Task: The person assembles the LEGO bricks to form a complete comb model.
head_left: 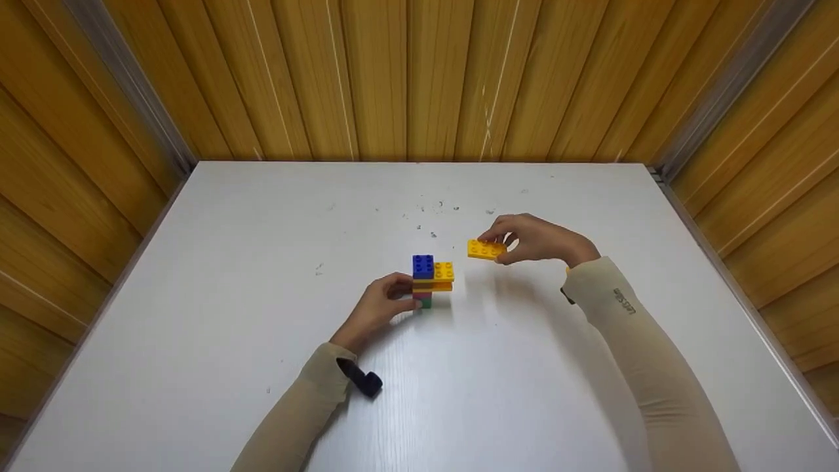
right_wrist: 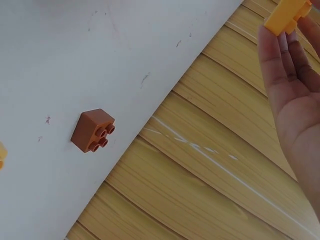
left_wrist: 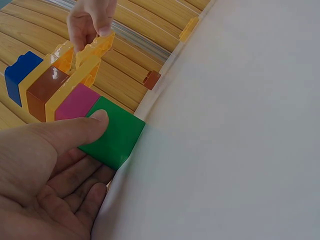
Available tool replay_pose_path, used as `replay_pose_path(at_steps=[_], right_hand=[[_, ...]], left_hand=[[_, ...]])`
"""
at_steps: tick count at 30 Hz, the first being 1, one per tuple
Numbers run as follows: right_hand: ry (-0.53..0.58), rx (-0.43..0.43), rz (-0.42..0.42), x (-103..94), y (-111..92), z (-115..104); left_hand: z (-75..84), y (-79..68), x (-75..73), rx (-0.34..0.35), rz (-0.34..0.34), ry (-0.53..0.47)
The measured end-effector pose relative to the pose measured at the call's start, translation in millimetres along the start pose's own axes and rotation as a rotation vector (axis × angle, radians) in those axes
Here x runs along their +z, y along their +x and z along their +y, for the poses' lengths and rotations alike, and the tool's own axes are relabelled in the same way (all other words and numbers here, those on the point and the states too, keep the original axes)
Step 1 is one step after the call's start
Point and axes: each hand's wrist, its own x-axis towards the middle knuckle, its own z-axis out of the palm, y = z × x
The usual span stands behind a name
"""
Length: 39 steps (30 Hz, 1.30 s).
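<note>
My left hand [head_left: 377,307] grips the foot of an upright stack of toy building blocks, its thumb on the green block [left_wrist: 116,131]. Above the green come a pink block [left_wrist: 77,101], a yellow one, a brown one [left_wrist: 46,90], another yellow one and a blue block [head_left: 423,265] on top. The yellow blocks [head_left: 444,271] jut out to the right. Right of the stack and apart from it in the head view, my right hand [head_left: 537,237] pinches a yellow brick [head_left: 484,249] by one end, off the table.
A loose brown brick [right_wrist: 93,130] lies on the white table [head_left: 262,229] in the right wrist view. Another yellow brick [left_wrist: 188,29] lies farther along in the left wrist view. Wood-patterned panels [head_left: 432,78] wall the table's back and sides.
</note>
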Motion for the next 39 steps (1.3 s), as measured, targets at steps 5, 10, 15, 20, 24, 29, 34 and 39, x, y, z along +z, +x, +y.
replay_pose_path(at_steps=[5, 10, 15, 20, 24, 29, 34, 39], right_hand=[[-0.009, -0.023, -0.006, 0.4, 3.5, -8.8], [-0.035, -0.042, -0.017, 2.1, 6.8, -16.5], [-0.041, -0.064, -0.021, 3.8, 8.5, -21.9], [-0.019, -0.123, -0.015, 3.6, 8.5, -28.8], [-0.003, -0.172, -0.011, 3.5, 9.5, -33.4], [0.001, -0.204, -0.015, 6.4, 13.1, -38.1], [-0.002, -0.214, -0.011, 9.4, 17.2, -43.0], [-0.006, -0.231, -0.017, 12.1, 22.1, -47.1]], left_hand=[[0.8, 0.7, 0.3, -0.003, 0.002, 0.014], [0.4, 1.0, 0.8, -0.015, 0.003, 0.006], [0.0, 0.8, 1.0, -0.014, 0.001, -0.016], [-0.9, 1.0, 0.4, -0.009, -0.002, -0.013], [-1.1, 1.9, 0.4, -0.012, -0.001, -0.001], [-0.5, 1.2, 0.7, -0.015, -0.004, -0.01], [-0.6, 1.2, 0.2, -0.007, -0.006, -0.023], [-0.7, 1.1, -0.4, -0.005, -0.008, -0.018]])
